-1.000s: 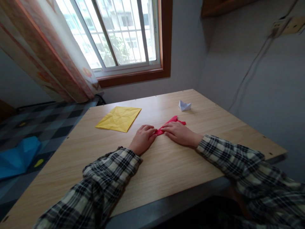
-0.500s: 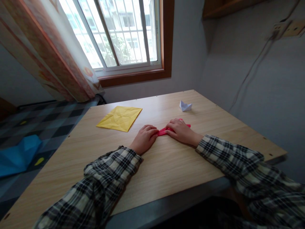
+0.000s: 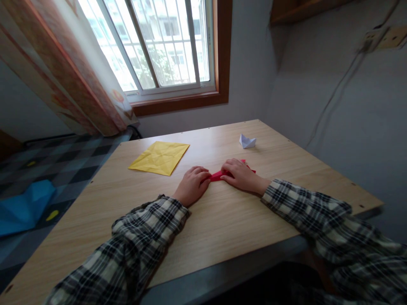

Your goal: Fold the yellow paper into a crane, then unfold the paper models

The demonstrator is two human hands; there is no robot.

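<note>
A folded red paper (image 3: 218, 176) lies flat on the wooden table (image 3: 222, 220), mostly hidden under my hands. My left hand (image 3: 192, 184) has its fingers curled and pinches the paper's left tip. My right hand (image 3: 241, 175) lies flat on the paper's right part and presses it down; only a red strip between the hands and small red corners at the far side show.
A creased yellow paper square (image 3: 160, 157) lies at the far left of the table. A small white folded paper boat (image 3: 246, 141) stands at the far right. A blue paper shape (image 3: 23, 207) lies on the checkered floor to the left. The window and curtain are behind.
My right hand has slid over the raised red flap and pressed it flat; less red paper shows beyond the hand. My left hand has stayed at the paper's left tip.
</note>
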